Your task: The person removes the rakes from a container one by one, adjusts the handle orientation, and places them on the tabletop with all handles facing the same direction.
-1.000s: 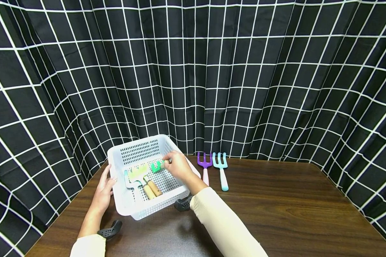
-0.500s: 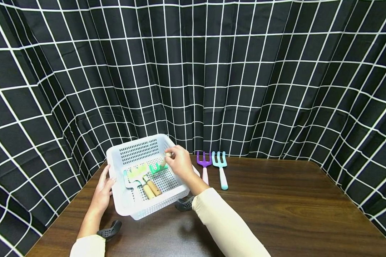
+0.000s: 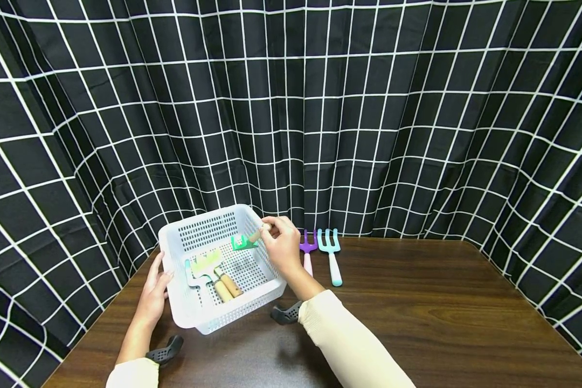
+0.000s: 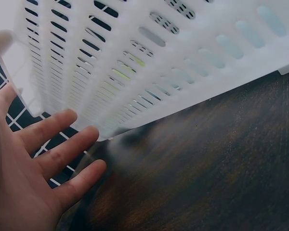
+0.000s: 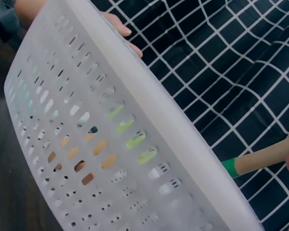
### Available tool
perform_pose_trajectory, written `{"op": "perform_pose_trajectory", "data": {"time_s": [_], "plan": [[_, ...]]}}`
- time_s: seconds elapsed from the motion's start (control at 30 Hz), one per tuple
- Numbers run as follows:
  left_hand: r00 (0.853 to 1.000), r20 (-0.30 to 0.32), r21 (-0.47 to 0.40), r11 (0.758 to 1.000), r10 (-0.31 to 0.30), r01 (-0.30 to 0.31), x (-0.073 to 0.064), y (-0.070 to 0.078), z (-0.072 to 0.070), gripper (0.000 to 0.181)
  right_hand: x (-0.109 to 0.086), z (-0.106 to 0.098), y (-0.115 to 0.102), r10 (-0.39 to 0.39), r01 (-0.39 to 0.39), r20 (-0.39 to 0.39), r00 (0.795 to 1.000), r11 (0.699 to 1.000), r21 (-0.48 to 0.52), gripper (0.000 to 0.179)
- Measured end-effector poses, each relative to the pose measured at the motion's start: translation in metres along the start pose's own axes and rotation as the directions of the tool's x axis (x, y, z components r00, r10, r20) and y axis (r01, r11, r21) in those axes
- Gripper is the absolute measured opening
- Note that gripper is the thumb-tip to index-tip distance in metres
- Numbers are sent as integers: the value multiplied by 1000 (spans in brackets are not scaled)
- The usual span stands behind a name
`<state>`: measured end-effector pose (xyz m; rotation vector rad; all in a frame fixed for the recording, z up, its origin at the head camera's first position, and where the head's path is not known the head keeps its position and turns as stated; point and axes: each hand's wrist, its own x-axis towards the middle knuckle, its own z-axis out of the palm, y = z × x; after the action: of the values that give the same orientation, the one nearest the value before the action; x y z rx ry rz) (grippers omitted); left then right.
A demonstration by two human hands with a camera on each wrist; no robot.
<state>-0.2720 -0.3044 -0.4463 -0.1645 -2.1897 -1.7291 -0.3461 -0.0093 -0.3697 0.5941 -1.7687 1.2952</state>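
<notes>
My left hand (image 3: pixel 152 295) holds the white plastic basket (image 3: pixel 242 308) at its left rim, the thumb over the rim. In the left wrist view several fingers (image 4: pixel 67 159) spread outside its slotted wall. My right hand (image 3: pixel 283 247) pinches the wooden handle of a small green hand rake (image 3: pixel 244 243) near its end. The rake's pronged head hangs over the basket's right part. In the right wrist view the handle (image 5: pixel 262 159) shows beyond the rim. Inside the basket lie a yellow-green tool head (image 3: pixel 206 263), two wooden handles (image 3: pixel 222 291) and a white tool with turquoise tips (image 3: pixel 196 279).
Right of the basket, a purple hand fork (image 3: pixel 308 248) and a light blue hand fork (image 3: pixel 330 248) lie on the dark wooden table (image 3: pixel 417 312). A black curtain with a white grid (image 3: pixel 368 134) stands behind and at both sides.
My right hand has raised the green rake off the basket's floor and drawn it rightward to the right rim. My left hand stays at the left rim.
</notes>
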Motion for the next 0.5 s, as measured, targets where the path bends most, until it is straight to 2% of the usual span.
{"op": "perform_pose_trajectory", "data": {"time_s": [0.3,0.5], "plan": [[1000,-2,23,1000,-14,14,0,0,0,58,-6,-25,4,103,-101,-17,995,991,93,15],[1000,3,26,1000,-14,14,-1,1,1,59,-11,-45,6,174,-171,-4,985,971,165,17]]}}
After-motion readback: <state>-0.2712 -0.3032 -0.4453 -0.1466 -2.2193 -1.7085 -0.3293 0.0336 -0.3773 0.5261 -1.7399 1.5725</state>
